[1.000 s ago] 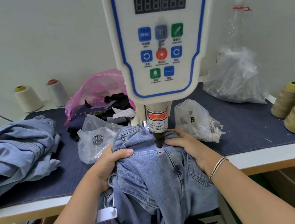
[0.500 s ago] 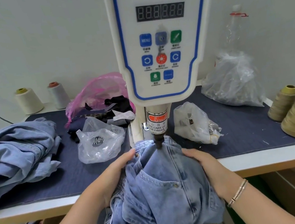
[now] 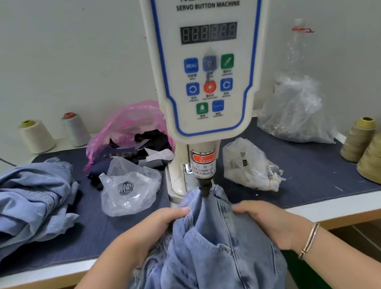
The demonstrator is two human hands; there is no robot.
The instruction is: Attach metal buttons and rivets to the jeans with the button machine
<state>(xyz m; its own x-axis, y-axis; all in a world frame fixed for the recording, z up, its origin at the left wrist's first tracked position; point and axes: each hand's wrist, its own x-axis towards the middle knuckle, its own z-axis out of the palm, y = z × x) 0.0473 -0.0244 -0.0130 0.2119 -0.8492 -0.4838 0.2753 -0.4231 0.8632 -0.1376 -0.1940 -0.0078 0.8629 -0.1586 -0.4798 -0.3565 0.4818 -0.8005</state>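
Faded light-blue denim, the jeans [image 3: 218,249] are bunched into a peak at the front edge of the desk [image 3: 348,208], their top pushed up against the dark punch tip of the button machine [image 3: 214,63]. From that peak the cloth spills over the desk's front edge and hangs below it in deep folds. A double-stitched seam runs down the middle, and one small metal button [image 3: 224,249] sits on the fabric beside a pocket edge.

The left hand [image 3: 158,229] grips a fold of the denim on the left of the peak, fingers curled over it. The right hand [image 3: 267,220] holds the cloth on the right side, fingers bent round the fabric; a thin bracelet [image 3: 309,240] circles that wrist.

On the dark mat, a clear bag [image 3: 128,186] of metal pieces lies just left of the machine's column, and another bag [image 3: 248,162] just right of it. A heap of blue garments [image 3: 18,200] fills the desk's left end. Two olive thread cones [image 3: 380,156] stand near the right end.
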